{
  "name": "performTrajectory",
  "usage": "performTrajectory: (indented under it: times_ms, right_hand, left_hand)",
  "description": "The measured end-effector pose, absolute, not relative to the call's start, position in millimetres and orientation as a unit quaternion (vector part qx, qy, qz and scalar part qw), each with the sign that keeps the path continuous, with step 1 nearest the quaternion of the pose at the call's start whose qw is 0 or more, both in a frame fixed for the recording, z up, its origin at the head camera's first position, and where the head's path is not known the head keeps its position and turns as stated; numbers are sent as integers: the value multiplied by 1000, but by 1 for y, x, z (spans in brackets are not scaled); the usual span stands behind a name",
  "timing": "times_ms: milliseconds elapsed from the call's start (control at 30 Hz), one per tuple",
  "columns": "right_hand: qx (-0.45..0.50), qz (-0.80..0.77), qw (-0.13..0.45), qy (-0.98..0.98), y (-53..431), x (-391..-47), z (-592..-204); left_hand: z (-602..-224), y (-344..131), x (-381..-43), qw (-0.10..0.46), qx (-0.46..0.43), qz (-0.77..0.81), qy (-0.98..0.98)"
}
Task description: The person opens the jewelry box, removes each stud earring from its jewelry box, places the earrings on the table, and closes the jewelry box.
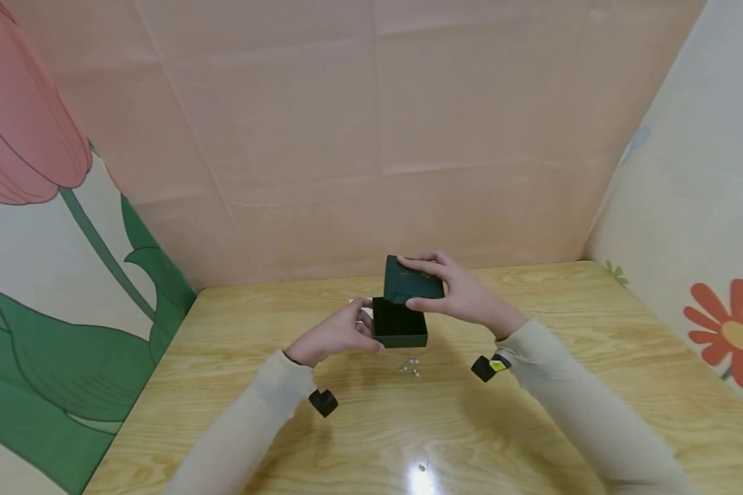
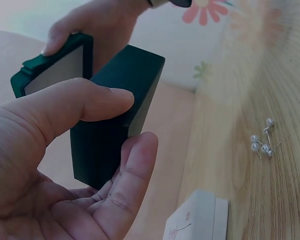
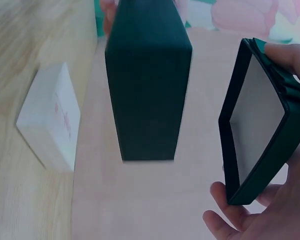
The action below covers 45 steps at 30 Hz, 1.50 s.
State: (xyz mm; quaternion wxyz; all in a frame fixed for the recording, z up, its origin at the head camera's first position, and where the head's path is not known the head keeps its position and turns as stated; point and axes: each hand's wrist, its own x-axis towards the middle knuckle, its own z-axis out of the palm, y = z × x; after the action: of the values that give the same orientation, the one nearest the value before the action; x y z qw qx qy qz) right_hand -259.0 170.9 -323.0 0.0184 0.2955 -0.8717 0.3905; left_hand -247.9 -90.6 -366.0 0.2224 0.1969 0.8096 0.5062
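Observation:
In the head view my left hand (image 1: 340,331) grips the left side of a dark green box base (image 1: 401,339), raised above the table with its black inside showing. The left wrist view has the thumb across the base (image 2: 107,115) and the fingers beneath. My right hand (image 1: 464,292) holds the matching green lid (image 1: 408,283) by its edges, just above and behind the base. White lining and a folded bow-like trim on the lid (image 3: 257,120) appear in the right wrist view. Several small pearl-headed pieces (image 1: 412,367), perhaps earrings, lie on the table below the base.
A white box with pink print (image 3: 52,117) stands on the wooden table (image 1: 235,357), mostly hidden behind my left hand in the head view. One tiny item (image 1: 422,467) lies near the front beside a light glare. Printed cloth walls (image 1: 371,137) border the back and sides.

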Motion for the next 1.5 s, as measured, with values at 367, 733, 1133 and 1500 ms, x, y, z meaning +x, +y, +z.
performTrajectory:
  times_ms: [367,733,1133,1500]
  right_hand:
    - [329,349,-8,-878,156,-251,-330]
    - [335,341,-24,-878,155,-251,-337]
    - [354,325,-19,-877,153,-251,-344]
    - [360,325,-30,-874,153,-252,-350]
  left_hand:
    - [-367,-89,-249,231,200,533,789]
    - [-366,-89,-248,230,194,537,788]
    - [-367,-89,-247,223,199,536,790]
    - [-367,-90,-247,224,195,537,789]
